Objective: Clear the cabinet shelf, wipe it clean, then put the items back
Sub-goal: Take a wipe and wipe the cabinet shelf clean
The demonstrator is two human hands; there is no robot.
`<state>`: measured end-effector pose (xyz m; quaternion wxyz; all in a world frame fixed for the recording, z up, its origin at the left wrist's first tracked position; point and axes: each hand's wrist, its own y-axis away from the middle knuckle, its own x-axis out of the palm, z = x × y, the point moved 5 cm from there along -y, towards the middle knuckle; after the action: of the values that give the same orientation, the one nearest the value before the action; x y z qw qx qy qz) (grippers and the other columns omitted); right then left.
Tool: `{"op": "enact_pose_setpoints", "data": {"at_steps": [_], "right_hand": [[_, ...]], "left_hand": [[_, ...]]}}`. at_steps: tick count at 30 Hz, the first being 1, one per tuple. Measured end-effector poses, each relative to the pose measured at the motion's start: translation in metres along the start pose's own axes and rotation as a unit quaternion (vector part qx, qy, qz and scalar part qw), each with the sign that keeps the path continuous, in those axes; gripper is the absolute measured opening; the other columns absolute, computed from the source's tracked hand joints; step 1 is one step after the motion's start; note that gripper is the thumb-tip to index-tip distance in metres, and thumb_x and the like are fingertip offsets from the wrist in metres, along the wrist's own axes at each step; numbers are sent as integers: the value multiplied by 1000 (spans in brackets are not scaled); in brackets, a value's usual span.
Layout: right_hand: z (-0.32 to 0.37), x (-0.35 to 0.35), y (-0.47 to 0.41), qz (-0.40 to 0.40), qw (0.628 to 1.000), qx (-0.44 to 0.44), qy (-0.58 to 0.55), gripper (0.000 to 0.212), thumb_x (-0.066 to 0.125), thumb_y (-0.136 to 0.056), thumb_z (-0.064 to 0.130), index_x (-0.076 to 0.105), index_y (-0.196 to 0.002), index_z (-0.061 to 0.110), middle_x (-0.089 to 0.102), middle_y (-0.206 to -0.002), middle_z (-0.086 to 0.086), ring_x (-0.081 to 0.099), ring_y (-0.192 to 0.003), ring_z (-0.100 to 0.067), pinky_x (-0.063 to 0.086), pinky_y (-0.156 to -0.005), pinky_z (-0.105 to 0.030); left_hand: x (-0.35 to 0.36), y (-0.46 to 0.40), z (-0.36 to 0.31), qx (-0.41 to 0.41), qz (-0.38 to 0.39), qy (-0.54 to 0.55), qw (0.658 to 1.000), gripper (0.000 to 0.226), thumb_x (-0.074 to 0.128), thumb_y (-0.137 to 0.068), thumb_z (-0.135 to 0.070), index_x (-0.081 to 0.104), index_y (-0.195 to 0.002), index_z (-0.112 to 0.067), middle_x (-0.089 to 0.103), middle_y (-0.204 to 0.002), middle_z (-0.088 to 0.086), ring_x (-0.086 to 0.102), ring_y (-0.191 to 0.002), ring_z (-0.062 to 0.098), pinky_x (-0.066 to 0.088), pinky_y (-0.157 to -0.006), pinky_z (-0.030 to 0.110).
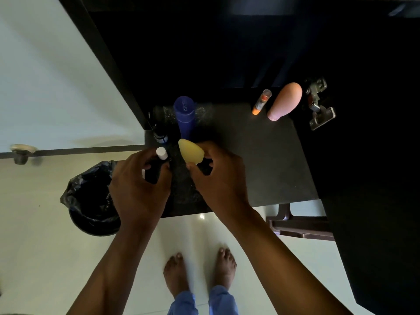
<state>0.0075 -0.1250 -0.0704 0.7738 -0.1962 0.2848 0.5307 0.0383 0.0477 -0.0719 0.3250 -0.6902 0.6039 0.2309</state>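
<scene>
I look down on a dark shelf (261, 155). My left hand (138, 185) grips a small black bottle with a white cap (159, 162) at the shelf's front left. My right hand (222, 178) holds a yellow rounded object (189, 151) just beside it. A tall blue bottle (185, 117) stands behind them, next to a small bottle with a blue band (161, 136). Farther right stand an orange tube (261, 102) and a pink egg-shaped bottle (285, 101).
A bin lined with a black bag (91, 196) stands on the pale floor at the left. The open white cabinet door (56, 87) with its knob (21, 152) is on the left. A metal hinge (318, 103) sits at right. A brown chair frame (300, 226) is below the shelf.
</scene>
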Motion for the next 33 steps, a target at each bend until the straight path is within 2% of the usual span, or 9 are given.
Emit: {"op": "enact_pose_setpoints", "data": {"at_steps": [4, 9, 11, 13, 17, 19, 22, 30, 33], "right_hand": [[-5, -15, 5, -26, 999, 18, -18, 33, 80, -90, 34, 69, -119, 23, 75, -107, 3, 70, -94, -14, 62, -81, -34], [-28, -58, 5, -75, 994, 68, -49, 33, 82, -88, 31, 69, -118, 29, 75, -104, 12, 70, -93, -3, 54, -81, -10], [-42, -77, 1, -120, 989, 78, -31, 32, 84, -86, 24, 71, -115, 25, 76, -101, 9, 71, -89, -4, 57, -80, -13], [-56, -93, -3, -160, 984, 81, -3, 30, 84, -86, 22, 71, -114, 20, 77, -101, 4, 72, -89, -10, 61, -80, -26], [-81, -116, -14, -200, 971, 127, 23, 35, 80, -89, 31, 67, -119, 18, 75, -106, 0, 72, -94, -13, 62, -83, -32], [-88, -122, -20, -211, 968, 134, 22, 37, 80, -90, 32, 67, -121, 17, 74, -107, 0, 71, -94, -13, 61, -82, -28], [-95, -126, -27, -226, 964, 136, 31, 41, 80, -91, 30, 66, -125, 14, 71, -107, 0, 64, -91, -9, 48, -77, -15], [-101, -124, -34, -233, 962, 134, 36, 41, 78, -93, 30, 64, -128, 13, 65, -105, 6, 60, -88, -8, 41, -76, -9], [-103, -122, -33, -229, 962, 147, 41, 43, 78, -93, 30, 63, -130, 12, 69, -112, 1, 57, -90, -9, 43, -80, -14]], "left_hand": [[-4, 11, -18, 20, -8, 14, 1000, 22, 79, -88, -25, 74, -108, -18, 66, -90, -12, 63, -83, 15, 46, -83, 32], [15, 26, -57, 65, 33, 35, 997, 22, 82, -87, -21, 74, -108, -20, 66, -89, -12, 61, -80, 9, 46, -77, 25], [31, 30, -74, 76, 65, 55, 993, 22, 81, -87, -22, 73, -108, -24, 70, -92, -13, 63, -83, 6, 47, -76, 20], [50, 31, -90, 85, 93, 65, 990, 19, 78, -89, -28, 73, -107, -27, 72, -93, -13, 64, -83, 7, 51, -73, 24], [86, 15, -117, 81, 107, 54, 989, 17, 75, -90, -34, 76, -106, -29, 76, -95, -14, 66, -83, 6, 48, -70, 21], [103, 5, -126, 83, 104, 40, 990, 20, 74, -90, -37, 76, -109, -30, 77, -96, -14, 67, -84, 8, 46, -69, 21], [122, -7, -133, 100, 96, 20, 990, 24, 72, -90, -38, 76, -114, -32, 78, -102, -15, 70, -87, 12, 46, -69, 23], [141, -18, -130, 102, 85, 23, 991, 28, 69, -89, -42, 74, -115, -34, 78, -108, -16, 72, -93, 17, 60, -79, 38], [143, -16, -127, 103, 81, 22, 991, 26, 69, -90, -42, 74, -115, -34, 78, -109, -16, 73, -94, 15, 60, -79, 37]]}}
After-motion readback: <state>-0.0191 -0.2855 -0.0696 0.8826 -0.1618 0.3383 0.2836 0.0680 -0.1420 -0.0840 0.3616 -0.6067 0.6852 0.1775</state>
